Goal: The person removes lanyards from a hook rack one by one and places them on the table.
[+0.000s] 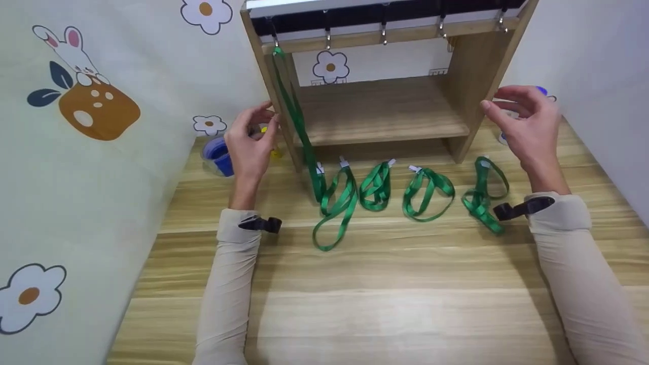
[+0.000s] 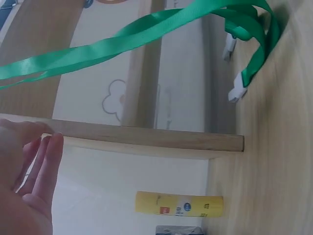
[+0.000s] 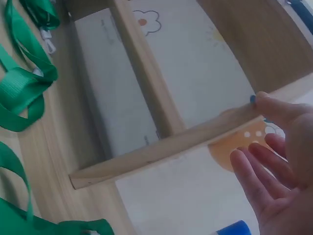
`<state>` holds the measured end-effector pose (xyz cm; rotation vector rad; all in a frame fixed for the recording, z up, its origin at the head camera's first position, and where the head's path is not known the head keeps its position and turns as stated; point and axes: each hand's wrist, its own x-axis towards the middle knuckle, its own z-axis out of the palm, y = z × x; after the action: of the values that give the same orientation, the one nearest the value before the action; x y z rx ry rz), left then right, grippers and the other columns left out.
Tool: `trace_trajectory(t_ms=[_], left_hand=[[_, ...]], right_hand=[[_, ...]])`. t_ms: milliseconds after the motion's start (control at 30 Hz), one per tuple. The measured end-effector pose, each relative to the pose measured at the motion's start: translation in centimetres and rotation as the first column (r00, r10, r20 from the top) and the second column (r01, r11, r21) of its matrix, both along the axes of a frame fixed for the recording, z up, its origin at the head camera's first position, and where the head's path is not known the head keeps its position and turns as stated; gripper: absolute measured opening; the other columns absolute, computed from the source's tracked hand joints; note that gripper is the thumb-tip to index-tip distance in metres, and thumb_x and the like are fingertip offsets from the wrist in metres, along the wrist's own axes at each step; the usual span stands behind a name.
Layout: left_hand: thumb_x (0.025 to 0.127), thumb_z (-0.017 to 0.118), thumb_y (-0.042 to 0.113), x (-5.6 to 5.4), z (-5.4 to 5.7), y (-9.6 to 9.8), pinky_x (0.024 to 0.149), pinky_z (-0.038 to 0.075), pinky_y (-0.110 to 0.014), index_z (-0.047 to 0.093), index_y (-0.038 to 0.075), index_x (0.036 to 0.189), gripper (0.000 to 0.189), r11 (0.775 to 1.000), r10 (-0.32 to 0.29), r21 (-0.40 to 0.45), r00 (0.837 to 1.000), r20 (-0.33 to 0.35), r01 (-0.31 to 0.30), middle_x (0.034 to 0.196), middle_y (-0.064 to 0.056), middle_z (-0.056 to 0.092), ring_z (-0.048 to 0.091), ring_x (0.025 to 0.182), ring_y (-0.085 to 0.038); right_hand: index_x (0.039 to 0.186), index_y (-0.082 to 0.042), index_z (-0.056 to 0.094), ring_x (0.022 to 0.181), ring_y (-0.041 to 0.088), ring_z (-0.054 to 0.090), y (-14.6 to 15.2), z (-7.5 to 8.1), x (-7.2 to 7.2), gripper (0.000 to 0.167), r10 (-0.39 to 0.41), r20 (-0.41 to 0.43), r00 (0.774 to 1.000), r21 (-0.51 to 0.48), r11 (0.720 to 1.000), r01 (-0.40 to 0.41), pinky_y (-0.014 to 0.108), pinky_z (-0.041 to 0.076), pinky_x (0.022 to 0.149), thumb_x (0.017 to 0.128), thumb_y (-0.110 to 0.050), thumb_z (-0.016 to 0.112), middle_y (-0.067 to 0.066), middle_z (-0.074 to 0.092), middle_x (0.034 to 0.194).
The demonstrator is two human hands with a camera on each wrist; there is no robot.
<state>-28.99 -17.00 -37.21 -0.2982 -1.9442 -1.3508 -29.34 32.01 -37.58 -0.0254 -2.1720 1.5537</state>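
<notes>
A wooden rack [image 1: 380, 109] with a row of metal hooks along its top stands between my hands. My left hand [image 1: 251, 142] is at its left side panel, thumb by the front edge and fingers loosely bent along the outer side. On the right, my right hand [image 1: 532, 124] has its thumb at the front edge of the other panel, with the fingers spread apart from the wood. One green lanyard [image 1: 296, 116] hangs from the leftmost hook, its lower end down by the tabletop. Several more green lanyards, including a looped one [image 1: 428, 192], lie in front of the rack.
Left of the rack is a clear cup with blue inside [image 1: 218, 154]. A yellow glue stick [image 2: 179, 204] stands beside the left panel. Something blue-capped [image 3: 234, 228] is outside the right panel. Patterned walls [image 1: 101, 203] border the wooden table [image 1: 395, 304].
</notes>
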Motion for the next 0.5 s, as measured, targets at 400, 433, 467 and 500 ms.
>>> trace_trajectory(t_ms=[400, 433, 467, 500], left_hand=[[0.107, 0.071, 0.022, -1.2, -1.0, -0.4, 0.086, 0.068, -0.031, 0.071, 0.005, 0.135, 0.032, 0.971, -0.232, -0.023, 0.958, 0.166, 0.239, 0.118, -0.012, 0.081, 0.080, 0.096, -0.024], [0.105, 0.074, 0.022, -1.2, -1.1, -0.4, 0.087, 0.068, -0.031, 0.070, 0.005, 0.136, 0.035, 0.967, -0.246, -0.024, 0.951, 0.188, 0.255, 0.118, -0.012, 0.081, 0.080, 0.097, -0.024], [0.102, 0.078, 0.023, -1.1, -1.1, -0.4, 0.088, 0.068, -0.030, 0.070, 0.005, 0.135, 0.038, 0.962, -0.259, -0.029, 0.944, 0.202, 0.270, 0.117, -0.012, 0.081, 0.081, 0.097, -0.024], [0.099, 0.082, 0.024, -1.0, -1.1, -0.4, 0.089, 0.068, -0.030, 0.071, 0.005, 0.134, 0.041, 0.958, -0.270, -0.036, 0.938, 0.218, 0.284, 0.116, -0.012, 0.082, 0.081, 0.099, -0.024]], right_hand=[[0.127, -0.016, 0.071, 0.115, 0.005, 0.074, -1.0, -0.7, -0.5, 0.047, -0.051, 0.066, 0.997, 0.020, 0.999, 0.050, 0.021, 0.058, 0.106, 0.089, -0.035, 0.091, -0.002, 0.078, 0.125], [0.127, -0.016, 0.071, 0.115, 0.005, 0.073, -1.1, -0.7, -0.5, 0.046, -0.048, 0.066, 0.997, 0.014, 0.999, 0.047, 0.021, 0.058, 0.107, 0.090, -0.035, 0.091, -0.003, 0.078, 0.124], [0.127, -0.016, 0.071, 0.115, 0.004, 0.073, -1.1, -0.7, -0.5, 0.046, -0.046, 0.066, 0.997, 0.011, 0.999, 0.046, 0.021, 0.058, 0.108, 0.089, -0.035, 0.091, -0.003, 0.078, 0.124], [0.126, -0.016, 0.071, 0.115, 0.004, 0.073, -1.1, -0.7, -0.5, 0.046, -0.045, 0.066, 0.997, 0.009, 0.999, 0.045, 0.022, 0.057, 0.109, 0.089, -0.035, 0.091, -0.004, 0.078, 0.123]])
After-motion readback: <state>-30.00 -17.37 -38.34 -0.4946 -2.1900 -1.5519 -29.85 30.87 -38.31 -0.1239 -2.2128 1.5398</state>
